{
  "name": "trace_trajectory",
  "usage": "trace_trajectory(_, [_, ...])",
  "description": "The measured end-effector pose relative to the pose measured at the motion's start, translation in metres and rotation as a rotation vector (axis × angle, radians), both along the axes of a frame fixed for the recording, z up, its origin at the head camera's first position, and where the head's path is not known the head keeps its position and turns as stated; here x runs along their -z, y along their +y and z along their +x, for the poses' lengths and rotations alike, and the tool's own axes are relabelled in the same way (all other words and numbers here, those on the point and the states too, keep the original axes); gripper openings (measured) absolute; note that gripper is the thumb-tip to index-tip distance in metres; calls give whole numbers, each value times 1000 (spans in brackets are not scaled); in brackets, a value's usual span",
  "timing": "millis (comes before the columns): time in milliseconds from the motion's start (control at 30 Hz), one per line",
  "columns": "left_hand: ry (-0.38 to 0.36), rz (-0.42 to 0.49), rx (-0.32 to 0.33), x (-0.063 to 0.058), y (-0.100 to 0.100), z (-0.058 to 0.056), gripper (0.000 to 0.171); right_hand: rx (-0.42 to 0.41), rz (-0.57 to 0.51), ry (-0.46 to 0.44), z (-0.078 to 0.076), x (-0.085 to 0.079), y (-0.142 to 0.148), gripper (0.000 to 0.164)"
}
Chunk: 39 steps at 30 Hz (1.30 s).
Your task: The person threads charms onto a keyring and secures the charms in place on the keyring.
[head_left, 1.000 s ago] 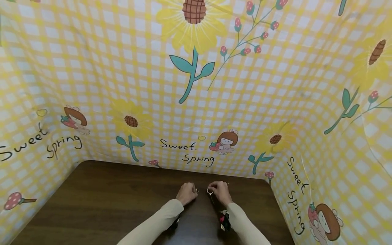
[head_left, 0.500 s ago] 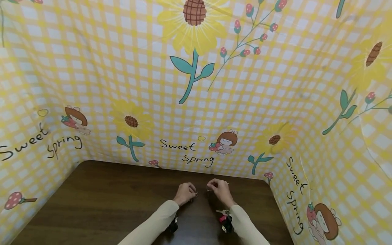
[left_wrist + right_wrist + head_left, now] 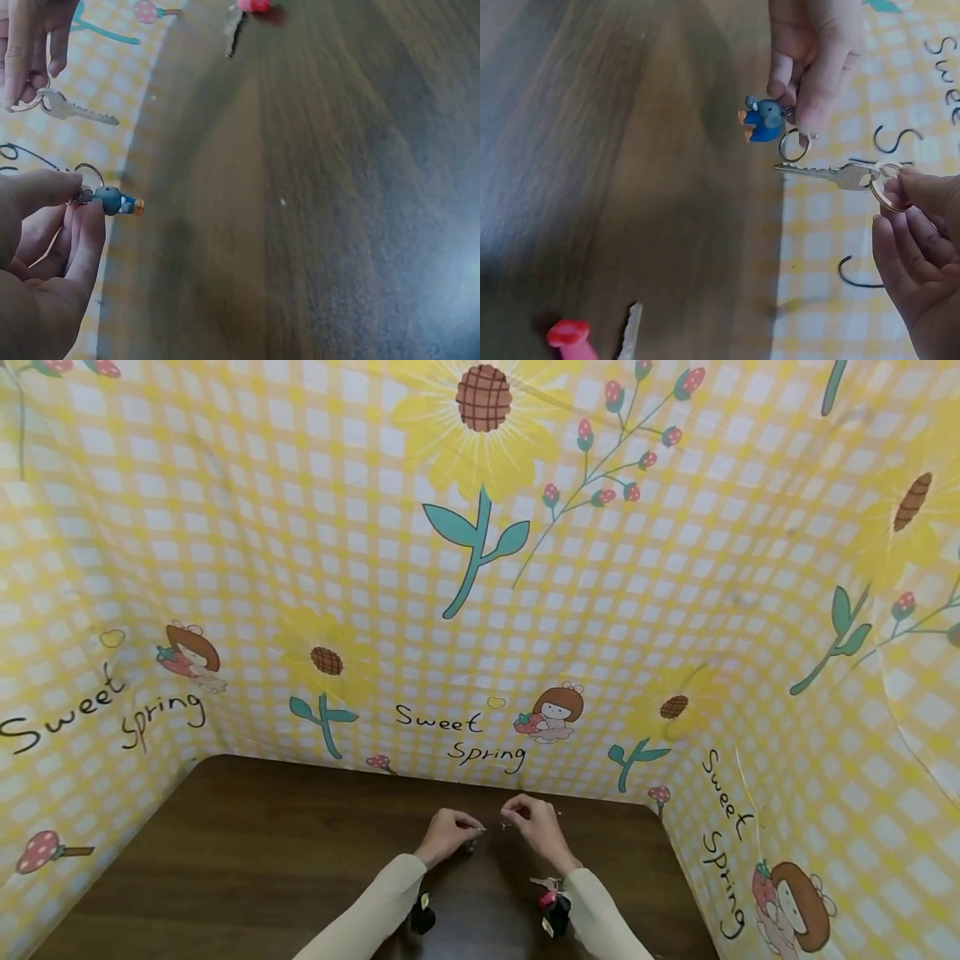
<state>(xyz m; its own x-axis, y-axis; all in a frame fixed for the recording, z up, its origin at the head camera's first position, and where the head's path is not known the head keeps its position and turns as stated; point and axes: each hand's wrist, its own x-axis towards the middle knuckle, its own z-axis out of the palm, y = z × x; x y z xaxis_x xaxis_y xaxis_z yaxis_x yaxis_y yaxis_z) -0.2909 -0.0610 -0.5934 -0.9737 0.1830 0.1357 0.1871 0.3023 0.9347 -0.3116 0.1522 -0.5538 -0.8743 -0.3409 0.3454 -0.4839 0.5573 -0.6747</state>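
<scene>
My left hand (image 3: 446,838) pinches a keychain with a small blue elephant figure (image 3: 766,124) between thumb and fingers. A metal split ring (image 3: 784,152) hangs from it below the fingertips. Close by to the right, my right hand (image 3: 537,827) pinches a gold-toned ring (image 3: 880,199) that carries a silver key (image 3: 849,177). In the right wrist view the key points toward the elephant's split ring, its tip just under it; whether they touch I cannot tell. Both hands are raised over the back of the brown table (image 3: 300,843).
A second key (image 3: 630,330) lies on the table beside a pink object (image 3: 571,337), under my right forearm in the head view. Black objects (image 3: 422,917) show beside both wrists. A yellow checked cloth (image 3: 465,660) walls the table at the back and sides.
The left hand has shifted slightly left, its fingers now reaching toward the right hand. The right hand has tilted its ring. The key beside the right forearm has come into view.
</scene>
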Motion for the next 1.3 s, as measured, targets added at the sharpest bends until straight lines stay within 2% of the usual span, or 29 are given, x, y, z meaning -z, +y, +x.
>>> trace_trajectory(233, [16,67,-24,-12,1,1,11,-16,-31,29,6,-15,-3,5])
trace_trajectory(500, [12,166,-3,-40,0,3,9,11,-109,34,16,-43,-9,5])
trace_trajectory(733, [41,238,17,-71,-4,18,13,-23,-161,82,25,-62,-12,5])
trace_trajectory(867, [44,259,22,-86,-8,29,14,-47,-200,41,31,-73,-12,6])
trace_trajectory(1133, [73,303,38,-110,-15,43,14,-104,-315,-46,40,-91,-13,8])
trace_trajectory(1300, [79,292,23,-122,-17,49,12,-133,-324,-34,42,-96,-15,10])
